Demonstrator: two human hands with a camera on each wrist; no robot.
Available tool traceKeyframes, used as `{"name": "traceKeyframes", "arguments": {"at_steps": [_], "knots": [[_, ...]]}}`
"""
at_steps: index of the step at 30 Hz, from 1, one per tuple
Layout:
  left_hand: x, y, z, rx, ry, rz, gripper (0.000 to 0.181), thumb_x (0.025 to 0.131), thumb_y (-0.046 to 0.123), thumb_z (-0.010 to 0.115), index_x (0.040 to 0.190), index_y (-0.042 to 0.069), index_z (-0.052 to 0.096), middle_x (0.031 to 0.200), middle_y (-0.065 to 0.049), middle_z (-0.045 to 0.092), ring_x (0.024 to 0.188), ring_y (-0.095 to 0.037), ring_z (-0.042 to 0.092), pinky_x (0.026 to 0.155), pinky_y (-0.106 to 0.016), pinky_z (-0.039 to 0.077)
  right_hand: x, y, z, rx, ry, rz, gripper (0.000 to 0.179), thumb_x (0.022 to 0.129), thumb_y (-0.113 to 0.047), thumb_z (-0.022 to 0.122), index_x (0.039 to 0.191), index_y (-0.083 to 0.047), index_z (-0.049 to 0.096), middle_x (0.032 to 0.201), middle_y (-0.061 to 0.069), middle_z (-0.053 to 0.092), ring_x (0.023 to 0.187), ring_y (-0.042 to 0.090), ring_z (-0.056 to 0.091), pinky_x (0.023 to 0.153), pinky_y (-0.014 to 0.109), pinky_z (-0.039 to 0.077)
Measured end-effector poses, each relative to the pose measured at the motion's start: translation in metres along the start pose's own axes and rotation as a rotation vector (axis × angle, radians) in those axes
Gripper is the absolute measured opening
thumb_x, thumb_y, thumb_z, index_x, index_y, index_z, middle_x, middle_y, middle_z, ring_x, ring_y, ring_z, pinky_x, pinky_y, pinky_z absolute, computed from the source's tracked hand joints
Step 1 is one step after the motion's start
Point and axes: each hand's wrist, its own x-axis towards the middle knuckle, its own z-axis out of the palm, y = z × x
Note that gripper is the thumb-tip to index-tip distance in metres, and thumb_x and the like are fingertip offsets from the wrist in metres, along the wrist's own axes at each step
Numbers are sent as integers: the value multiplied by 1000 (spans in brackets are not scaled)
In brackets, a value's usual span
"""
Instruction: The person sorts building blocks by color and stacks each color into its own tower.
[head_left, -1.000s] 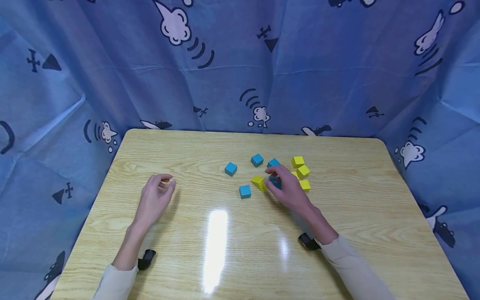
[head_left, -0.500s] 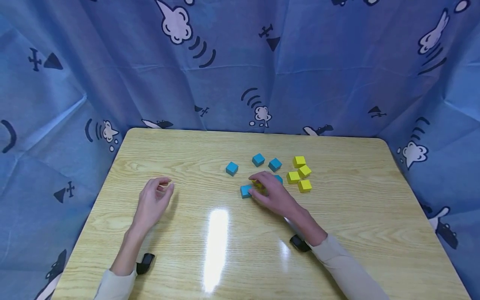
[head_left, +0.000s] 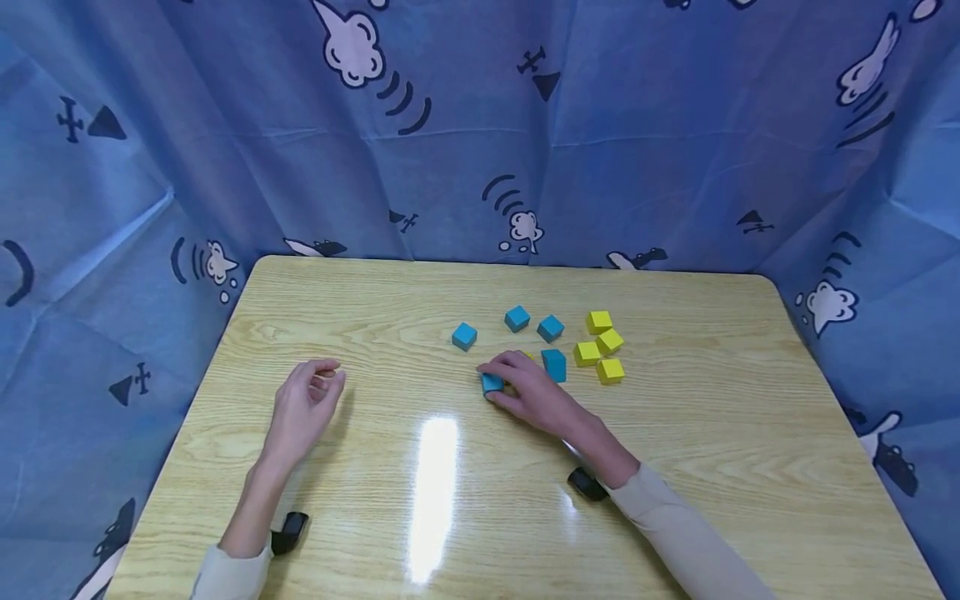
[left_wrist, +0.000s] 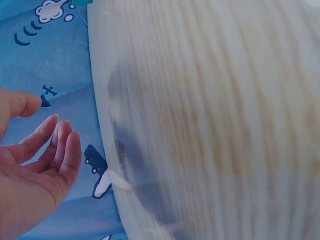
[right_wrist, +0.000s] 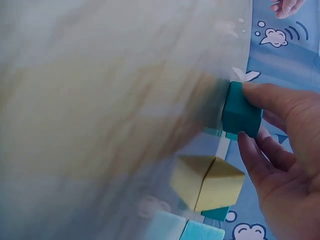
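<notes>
In the head view my right hand (head_left: 532, 396) reaches to the middle of the table, thumb and fingertips on opposite sides of a small blue block (head_left: 491, 383). The right wrist view shows the thumb and fingers pinching that same blue block (right_wrist: 241, 111). A yellow block (right_wrist: 212, 185) sits close by it, mostly hidden behind the hand in the head view. Just right of the hand is a taller-looking blue block (head_left: 554, 365). My left hand (head_left: 303, 408) hovers over the left side of the table, fingers loosely bent and holding nothing.
Beyond the right hand lie three more blue blocks (head_left: 464, 337). Several yellow blocks (head_left: 587, 354) cluster to its right. The wooden table (head_left: 360, 500) ends at a blue patterned curtain (head_left: 450, 192) at the back and sides.
My right hand has moved left, past the taller blue block and over the yellow one, and now pinches the small blue block. The left hand has barely moved.
</notes>
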Motion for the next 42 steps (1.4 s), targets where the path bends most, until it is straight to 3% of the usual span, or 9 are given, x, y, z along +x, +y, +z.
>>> {"name": "traceKeyframes", "arguments": {"at_steps": [5, 13, 20, 28, 42], "knots": [[-1, -1, 1, -7, 0, -7, 32, 105, 22, 61, 123, -4, 65, 108, -13, 66, 91, -21, 61, 75, -18, 48, 4, -4, 3, 12, -8, 9, 35, 95, -14, 76, 128, -6, 68, 121, 8, 60, 106, 21, 58, 92, 37, 54], [-4, 0, 3, -10, -31, -32, 35, 106, 26, 59, 125, -3, 65, 109, -12, 66, 93, -21, 62, 77, -20, 49, 14, -9, 13, 147, -23, 43, 32, 95, -13, 75, 125, -8, 63, 119, 4, 61, 106, 17, 60, 94, 34, 54], [-7, 2, 4, -25, -50, -25, 35, 106, 26, 60, 125, -2, 65, 110, -11, 66, 92, -21, 61, 77, -21, 49, 23, -20, 22, 143, -29, 40, 35, 95, -14, 76, 126, -5, 63, 123, 8, 62, 108, 19, 61, 95, 33, 53], [-7, 2, 7, -39, -83, -32, 34, 105, 28, 62, 122, -1, 66, 103, -10, 67, 91, -20, 62, 76, -21, 49, 35, -33, 35, 229, -56, 72, 34, 95, -13, 76, 124, -4, 61, 122, 8, 61, 112, 21, 60, 99, 36, 51], [-7, 3, 9, -36, -150, -22, 33, 104, 24, 64, 125, -1, 65, 102, -9, 66, 88, -20, 62, 75, -24, 52, 52, -49, 52, 233, -68, 82, 33, 94, -13, 77, 123, -5, 61, 118, 5, 63, 108, 18, 60, 96, 32, 51]]}}
